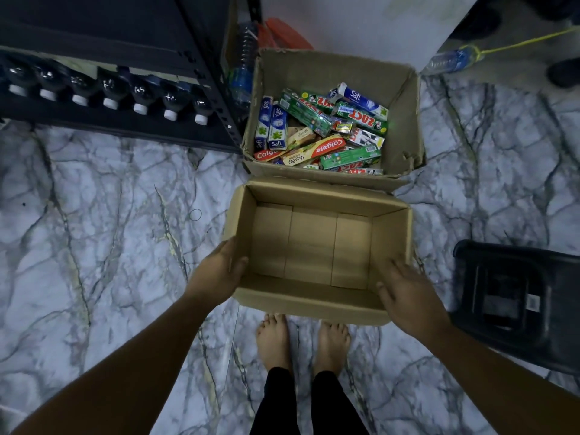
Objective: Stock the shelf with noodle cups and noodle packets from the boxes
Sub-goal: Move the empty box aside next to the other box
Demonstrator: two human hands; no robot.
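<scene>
An empty brown cardboard box [314,246] is right in front of me, above the marble floor. My left hand [219,271] grips its left wall near the front corner, thumb inside. On the front right corner, my right hand [405,293] presses against the right wall with its fingers over the rim. Behind it, a second cardboard box [401,98] holds a heap of toothpaste cartons [323,133]. The dark metal shelf [125,127] stands at the upper left. No noodle cups or packets are visible.
A row of dark bottles with white caps [110,95] lines the shelf's lowest level. A black plastic stool [518,302] sits at the right. Water bottles [448,61] and an orange bag [282,32] lie by the far wall. My bare feet [301,340] are just below the box.
</scene>
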